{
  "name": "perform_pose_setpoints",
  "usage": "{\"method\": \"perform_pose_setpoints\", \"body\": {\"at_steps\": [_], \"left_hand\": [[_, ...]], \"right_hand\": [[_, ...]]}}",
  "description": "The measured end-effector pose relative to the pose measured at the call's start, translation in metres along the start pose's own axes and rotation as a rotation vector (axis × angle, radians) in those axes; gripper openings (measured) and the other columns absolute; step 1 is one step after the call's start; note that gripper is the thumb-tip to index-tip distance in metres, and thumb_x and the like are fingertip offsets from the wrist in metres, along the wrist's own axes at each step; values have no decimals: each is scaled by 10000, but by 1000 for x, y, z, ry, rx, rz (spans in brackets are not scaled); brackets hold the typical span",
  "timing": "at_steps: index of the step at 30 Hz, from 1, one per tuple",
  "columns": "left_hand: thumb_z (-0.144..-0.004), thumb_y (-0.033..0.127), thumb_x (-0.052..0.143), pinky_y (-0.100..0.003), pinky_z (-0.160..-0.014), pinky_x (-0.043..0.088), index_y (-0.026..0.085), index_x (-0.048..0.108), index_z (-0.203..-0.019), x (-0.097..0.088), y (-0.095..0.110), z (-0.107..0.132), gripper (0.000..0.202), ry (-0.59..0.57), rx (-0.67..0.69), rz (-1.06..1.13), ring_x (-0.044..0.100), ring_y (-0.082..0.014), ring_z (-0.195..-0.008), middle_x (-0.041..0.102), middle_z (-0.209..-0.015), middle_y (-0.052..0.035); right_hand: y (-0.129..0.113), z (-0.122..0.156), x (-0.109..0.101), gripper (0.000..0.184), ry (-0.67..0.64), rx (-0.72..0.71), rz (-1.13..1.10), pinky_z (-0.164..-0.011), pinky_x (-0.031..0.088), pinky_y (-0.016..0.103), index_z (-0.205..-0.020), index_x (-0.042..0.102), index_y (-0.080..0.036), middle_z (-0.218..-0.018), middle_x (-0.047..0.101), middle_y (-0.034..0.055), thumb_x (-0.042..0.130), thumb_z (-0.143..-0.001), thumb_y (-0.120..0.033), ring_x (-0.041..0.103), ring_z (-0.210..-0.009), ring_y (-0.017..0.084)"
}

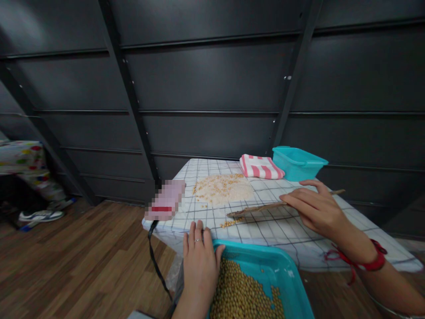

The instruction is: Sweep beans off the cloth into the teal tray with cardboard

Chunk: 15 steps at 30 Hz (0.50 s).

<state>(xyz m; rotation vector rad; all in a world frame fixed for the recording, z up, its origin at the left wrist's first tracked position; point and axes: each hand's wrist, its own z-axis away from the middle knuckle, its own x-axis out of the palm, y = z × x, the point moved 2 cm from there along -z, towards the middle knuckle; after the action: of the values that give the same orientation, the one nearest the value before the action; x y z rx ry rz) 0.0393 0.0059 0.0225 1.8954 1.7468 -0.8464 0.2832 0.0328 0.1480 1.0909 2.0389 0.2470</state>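
Note:
My right hand pinches a long, thin, brown strip, flat and rough-edged like a feather or dried leaf; I cannot tell its exact kind. The strip slants just over the checked cloth, its left end beside a small row of yellow beans. Across the cloth lies a spread of white rice grains mixed with beans. Below the table edge is a turquoise tray with many beans in it. My left hand rests at the tray's left corner, fingers stretched towards the cloth, thumb by the rim.
A pink-and-white striped towel and a turquoise basin stand at the table's back right. At its left edge lies a pink, blurred-out object with a black strap. Dark wall panels rise behind. A shoe is on the floor, far left.

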Motion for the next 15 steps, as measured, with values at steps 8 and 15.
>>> {"method": "perform_pose_setpoints", "body": {"at_steps": [8,15], "left_hand": [[-807,388,395,-480,-812,453,104,522,-978,2,0,1,354,0,-26,23,496,-320,-1064,579,-1081,-175],[-809,376,389,-482,-792,460,79,521,-974,1,0,1,365,14,5,11,500,-329,-1048,579,-1070,-192]], "right_hand": [[1,0,-4,371,-3,-16,-17,-780,397,386,-1007,493,-174,-745,626,29,386,-733,52,555,-676,132],[2,-1,-4,381,0,18,43,-782,388,389,-987,495,-185,-731,622,25,380,-719,61,552,-650,132]]}}
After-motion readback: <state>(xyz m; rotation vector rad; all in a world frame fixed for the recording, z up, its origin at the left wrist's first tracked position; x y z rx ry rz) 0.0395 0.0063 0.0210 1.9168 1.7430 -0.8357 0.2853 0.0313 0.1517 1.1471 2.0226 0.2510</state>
